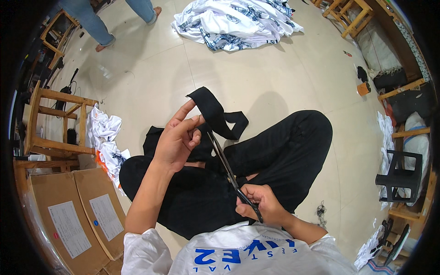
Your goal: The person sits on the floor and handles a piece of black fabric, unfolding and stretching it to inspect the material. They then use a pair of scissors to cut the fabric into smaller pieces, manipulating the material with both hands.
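Observation:
A black fabric strip (pixel 207 104) hangs in a loop from my left hand (pixel 178 141), whose fingers are closed on it with the index finger stretched along its end. The strip bends away to the right and folds back above my lap. My right hand (pixel 262 204) grips the handles of a long pair of scissors (pixel 225 163). Their blades point up and away, with the tips close to the strip beside my left fingers. Whether the blades touch the cloth I cannot tell. Below lie my crossed legs in black trousers (pixel 293 146).
A heap of white and blue printed cloth (pixel 238 23) lies on the tiled floor ahead, with a person's legs (pixel 94 23) near it. Cardboard boxes (pixel 98 183) and a wooden stool (pixel 64 98) stand left. A black plastic stool (pixel 399 176) is at right.

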`<act>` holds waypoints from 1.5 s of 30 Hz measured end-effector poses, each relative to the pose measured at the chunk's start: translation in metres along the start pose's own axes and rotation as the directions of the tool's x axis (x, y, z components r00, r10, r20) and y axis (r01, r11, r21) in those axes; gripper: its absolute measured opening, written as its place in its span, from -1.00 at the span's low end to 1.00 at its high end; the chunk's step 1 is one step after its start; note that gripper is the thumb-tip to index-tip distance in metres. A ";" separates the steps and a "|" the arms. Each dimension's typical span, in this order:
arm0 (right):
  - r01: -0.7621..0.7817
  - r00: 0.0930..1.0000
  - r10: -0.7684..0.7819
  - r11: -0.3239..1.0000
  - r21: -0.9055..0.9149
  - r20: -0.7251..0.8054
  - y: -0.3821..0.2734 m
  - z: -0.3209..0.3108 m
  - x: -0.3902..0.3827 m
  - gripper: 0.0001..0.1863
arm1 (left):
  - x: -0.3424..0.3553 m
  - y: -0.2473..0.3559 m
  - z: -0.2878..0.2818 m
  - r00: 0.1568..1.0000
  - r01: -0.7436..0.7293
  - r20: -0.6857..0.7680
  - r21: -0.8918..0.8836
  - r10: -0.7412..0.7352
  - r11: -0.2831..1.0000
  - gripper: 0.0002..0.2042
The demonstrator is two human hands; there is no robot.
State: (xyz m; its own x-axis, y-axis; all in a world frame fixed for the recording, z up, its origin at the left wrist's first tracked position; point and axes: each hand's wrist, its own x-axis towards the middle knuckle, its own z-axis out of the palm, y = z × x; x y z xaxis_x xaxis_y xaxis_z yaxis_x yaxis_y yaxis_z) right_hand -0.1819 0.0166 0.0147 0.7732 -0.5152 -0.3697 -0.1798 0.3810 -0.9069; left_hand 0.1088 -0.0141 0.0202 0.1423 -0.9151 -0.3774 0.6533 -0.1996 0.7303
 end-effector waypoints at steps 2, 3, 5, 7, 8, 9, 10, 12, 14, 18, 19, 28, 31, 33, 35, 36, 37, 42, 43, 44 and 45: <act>-0.026 1.000 0.025 0.999 -0.042 -0.010 -0.001 0.001 0.008 -0.73 | 0.000 -0.001 -0.002 1.000 0.002 0.004 -0.003 -0.002 1.000 -0.45; -0.036 0.999 0.036 0.999 -0.011 -0.018 -0.001 0.000 0.011 -0.72 | 0.001 -0.002 -0.003 1.000 0.007 0.001 -0.008 -0.007 1.000 -0.45; -0.040 0.999 0.039 0.998 -0.042 -0.036 -0.002 -0.001 0.018 -0.71 | 0.001 -0.004 -0.003 1.000 0.020 -0.011 -0.012 -0.020 1.000 -0.45; -0.040 0.999 0.040 0.999 -0.001 -0.028 -0.002 -0.001 0.023 -0.70 | 0.001 -0.007 -0.003 1.000 0.020 0.000 -0.014 -0.020 1.000 -0.44; -0.030 0.999 0.029 0.999 -0.021 -0.035 -0.002 -0.002 0.025 -0.69 | 0.001 -0.007 -0.003 1.000 0.026 -0.007 -0.010 -0.026 1.000 -0.44; -0.051 0.998 0.052 0.999 0.007 -0.034 -0.002 -0.001 0.027 -0.68 | 0.001 -0.008 -0.002 1.000 0.023 0.001 -0.008 -0.023 1.000 -0.44; -0.065 0.997 0.066 0.998 0.010 -0.038 -0.002 -0.001 0.028 -0.68 | 0.001 -0.009 -0.002 1.000 0.023 0.000 -0.002 -0.023 1.000 -0.45; -0.079 0.996 0.079 0.997 0.011 -0.048 -0.001 0.000 0.030 -0.67 | 0.001 -0.010 0.000 1.000 0.026 -0.002 0.014 -0.026 1.000 -0.46; -0.071 0.995 0.070 0.997 -0.015 -0.066 -0.001 0.001 0.032 -0.66 | 0.000 -0.010 0.001 1.000 0.019 0.009 0.028 -0.020 0.999 -0.47; -0.076 0.989 0.078 0.997 0.024 -0.129 -0.001 0.004 0.040 -0.60 | -0.001 -0.012 0.003 0.999 0.028 -0.021 0.081 -0.027 0.996 -0.41; -0.093 0.986 0.096 0.995 0.029 -0.135 -0.002 0.004 0.042 -0.61 | -0.001 -0.013 0.003 0.999 0.028 -0.024 0.100 -0.026 0.995 -0.41; 0.025 0.991 -0.005 0.989 0.144 -0.137 -0.007 0.000 0.035 -0.72 | -0.001 -0.014 0.004 0.999 -0.017 -0.040 0.277 0.029 0.961 -0.45; 0.194 0.970 -0.168 0.970 0.145 -0.178 -0.007 -0.006 0.040 -0.79 | -0.004 -0.015 0.009 0.988 -0.134 0.007 0.515 0.152 0.846 -0.51; 0.285 0.930 -0.257 0.956 0.074 -0.263 -0.009 -0.010 0.050 -0.79 | -0.006 -0.017 0.014 0.972 -0.219 0.074 0.618 0.221 0.755 -0.55; 0.298 0.905 -0.262 0.953 0.060 -0.335 -0.012 -0.012 0.061 -0.78 | -0.009 -0.018 0.018 0.950 -0.305 0.156 0.630 0.269 0.714 -0.58; 0.293 0.901 -0.246 0.953 0.082 -0.358 -0.014 -0.013 0.066 -0.79 | -0.009 -0.017 0.018 0.942 -0.327 0.188 0.691 0.277 0.644 -0.64; 0.288 0.896 -0.230 0.952 0.104 -0.379 -0.016 -0.013 0.070 -0.79 | -0.010 -0.017 0.019 0.944 -0.321 0.198 0.734 0.263 0.598 -0.64; 0.125 0.983 -0.083 0.957 0.263 -0.166 -0.019 -0.012 0.062 -0.66 | -0.005 -0.012 0.013 0.902 -0.395 0.246 0.803 0.356 0.446 -0.67; 0.088 0.990 -0.055 0.958 0.272 -0.127 -0.017 -0.008 0.056 -0.63 | -0.002 -0.012 0.011 0.890 -0.409 0.242 0.799 0.387 0.442 -0.67; 0.041 0.996 -0.018 0.960 0.276 -0.085 -0.015 -0.005 0.049 -0.60 | -0.002 -0.011 0.009 0.897 -0.397 0.220 0.780 0.383 0.483 -0.66; -0.090 0.993 0.108 0.943 0.321 -0.040 -0.011 -0.001 0.041 -0.57 | -0.001 -0.011 0.008 0.893 -0.405 0.214 0.766 0.397 0.499 -0.64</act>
State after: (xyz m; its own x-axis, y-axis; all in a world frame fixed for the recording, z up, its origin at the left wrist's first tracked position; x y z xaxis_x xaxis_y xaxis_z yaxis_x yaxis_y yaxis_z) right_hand -0.1489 -0.0093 0.0098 0.7246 -0.5010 -0.4733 -0.0440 0.6516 -0.7572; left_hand 0.0953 -0.0133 0.0170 0.2276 -0.9709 0.0748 -0.3018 0.0027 0.9534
